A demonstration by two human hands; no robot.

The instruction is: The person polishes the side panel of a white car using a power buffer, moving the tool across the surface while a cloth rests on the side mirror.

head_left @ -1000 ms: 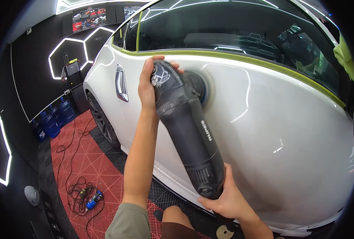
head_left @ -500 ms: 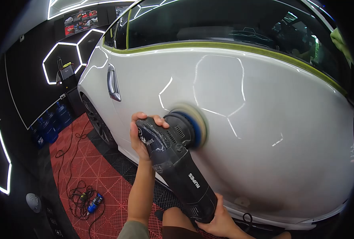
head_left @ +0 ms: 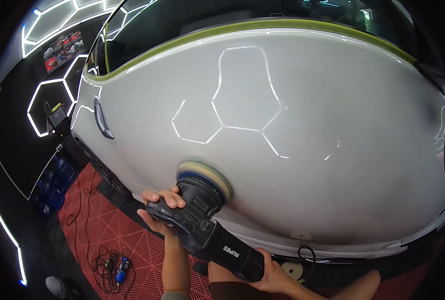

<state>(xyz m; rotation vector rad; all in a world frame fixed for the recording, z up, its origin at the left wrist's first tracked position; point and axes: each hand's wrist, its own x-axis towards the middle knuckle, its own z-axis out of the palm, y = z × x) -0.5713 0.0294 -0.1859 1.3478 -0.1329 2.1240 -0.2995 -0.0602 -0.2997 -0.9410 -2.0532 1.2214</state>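
A black RUPES polisher (head_left: pixel 232 250) lies across the lower middle of the head view, its round pad (head_left: pixel 215 175) against the lower part of the white car door (head_left: pixel 292 200). The pad's edge looks blurred. My left hand (head_left: pixel 160 212) is wrapped over the polisher's head, fingers on top and thumb beneath. Around the rear end of the handle, my right hand (head_left: pixel 275 275) is closed. Green masking tape (head_left: pixel 262 25) runs along the base of the side window. Light reflections cross the door above the pad.
A chrome door handle (head_left: pixel 102 119) is at the left. On the red floor tiles (head_left: pixel 107 225) lie a coiled black cable (head_left: pixel 102 270) and a blue bottle (head_left: pixel 123 270). Blue water jugs (head_left: pixel 55 185) stand by the wall. A pale round disc (head_left: pixel 292 271) sits beneath the car's edge.
The polisher has shifted down and to the left across the door, both hands still on it. It now lies at a flatter angle. The camera view has also turned.
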